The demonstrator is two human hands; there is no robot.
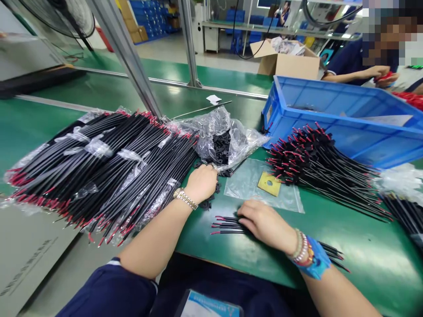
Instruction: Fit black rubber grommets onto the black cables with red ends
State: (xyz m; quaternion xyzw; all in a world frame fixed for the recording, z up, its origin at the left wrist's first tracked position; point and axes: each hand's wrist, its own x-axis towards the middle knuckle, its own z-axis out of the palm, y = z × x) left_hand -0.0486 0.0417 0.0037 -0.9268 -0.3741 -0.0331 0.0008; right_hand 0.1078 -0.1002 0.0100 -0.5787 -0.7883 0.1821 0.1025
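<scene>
**Both hands down among the black wires**

Head view, the only one: the left hand (202,181) sits knuckles-up on the green bench (346,246), fingers curled over a scatter of small black parts (211,200) at the edge of a crumpled plastic bag (228,134). Whether a part is pinched under those fingers, I cannot tell; the hand is loosely closed. A gold watch (185,198) rides the wrist.

The right hand (264,222) lies flat across a small wire bunch (226,225), pressing it to the bench near the front edge. The fingers are spread narrow, resting on the wires rather than wrapped around them. The bunch's red tips poke out to the left; its tails run out under the wrist, which wears bead bracelets (302,251).

Between the hands and just beyond them lies a clear flat bag (287,198) with a yellow square (269,183) on it.

To the left, big bagged bundles (105,167) of black, red-tipped wires fan across the bench. To the right, a loose wire pile (317,165) leans against a blue crate (346,127). Behind the crate stands an open carton (287,61), and another person's hands (380,75) are at work top right.
</scene>
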